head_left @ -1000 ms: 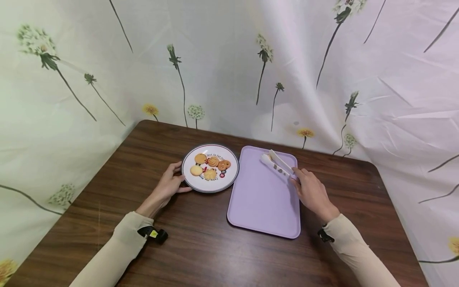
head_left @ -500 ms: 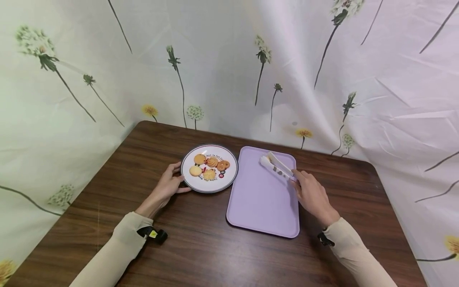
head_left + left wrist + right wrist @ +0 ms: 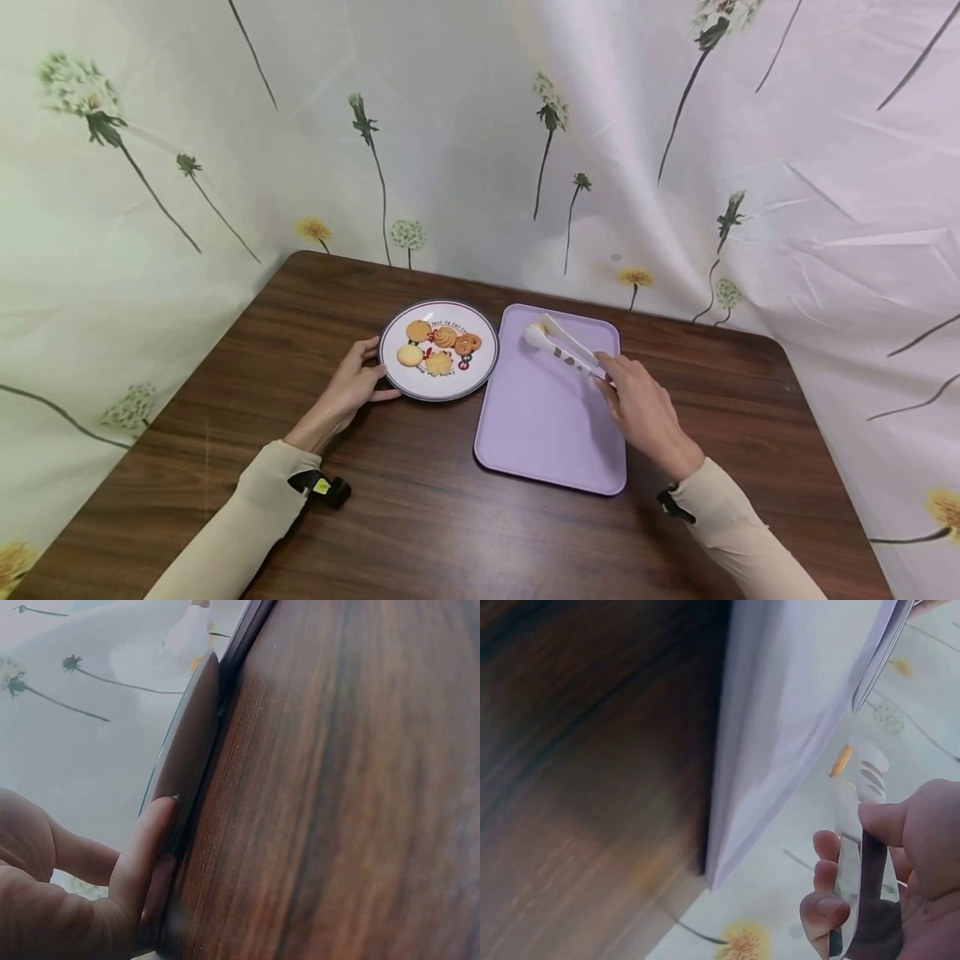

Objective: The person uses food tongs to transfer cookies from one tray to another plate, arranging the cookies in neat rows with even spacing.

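My left hand (image 3: 351, 383) holds the left rim of a round white plate (image 3: 393, 367) with a dark edge and printed lettering. Several cookies (image 3: 439, 363) lie on it. In the left wrist view, a fingertip (image 3: 161, 814) presses the side of the plate (image 3: 191, 735). My right hand (image 3: 643, 410) grips white tongs (image 3: 573, 354) with dark patches, above the far part of a lilac tray (image 3: 551, 442). Between the tong tips sits a golden cookie (image 3: 841, 760), clear in the right wrist view but mostly hidden by the tongs in the head view.
Plate and tray stand side by side, nearly touching, on a dark brown wooden table (image 3: 420, 517). A white cloth (image 3: 465, 167) printed with dandelions hangs behind the table and along its sides. Each wrist wears a black strap (image 3: 318, 487) over a light sleeve.
My right hand has carried the tongs with the cookie leftward over the tray, toward the plate. The left hand, plate and tray stay in place.
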